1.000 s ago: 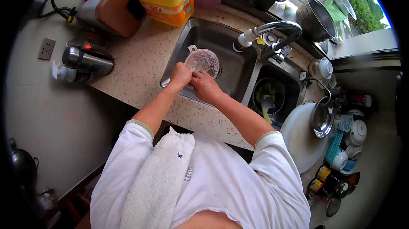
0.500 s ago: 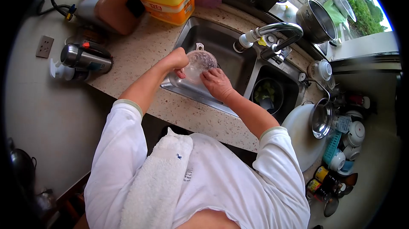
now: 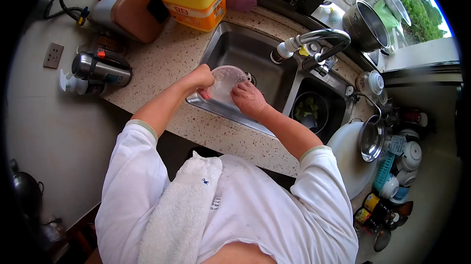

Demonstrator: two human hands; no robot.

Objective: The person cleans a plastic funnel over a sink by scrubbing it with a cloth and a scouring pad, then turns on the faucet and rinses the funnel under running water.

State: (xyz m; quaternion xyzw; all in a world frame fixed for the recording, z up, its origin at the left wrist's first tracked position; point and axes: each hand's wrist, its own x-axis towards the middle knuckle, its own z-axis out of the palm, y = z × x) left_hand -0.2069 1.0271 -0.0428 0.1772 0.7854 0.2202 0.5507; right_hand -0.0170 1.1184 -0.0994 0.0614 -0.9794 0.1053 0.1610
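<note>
Over the left basin of the steel sink (image 3: 267,70) I hold a translucent, pale pinkish plastic bowl (image 3: 224,81). My left hand (image 3: 200,78) is closed on its left edge. On the opposite side, my right hand (image 3: 248,99) has its fingers bent over the bowl's edge, and its fingertips are partly hidden against the plastic. The bowl is tilted, and I cannot make out anything inside it. The chrome faucet (image 3: 321,36) points over the area right of the bowl.
A dark pot (image 3: 310,110) with green leaves stands in the right basin. Behind the sink's left corner is a yellow jug (image 3: 193,0). A steel thermos (image 3: 102,66) stands on the left counter. To the right are a white round board (image 3: 347,153) and a metal bowl (image 3: 371,139).
The bowl has turned in my hands: its tab with a hole, at the far side before, no longer shows there. Both hands stay at its edges, the left slightly shifted.
</note>
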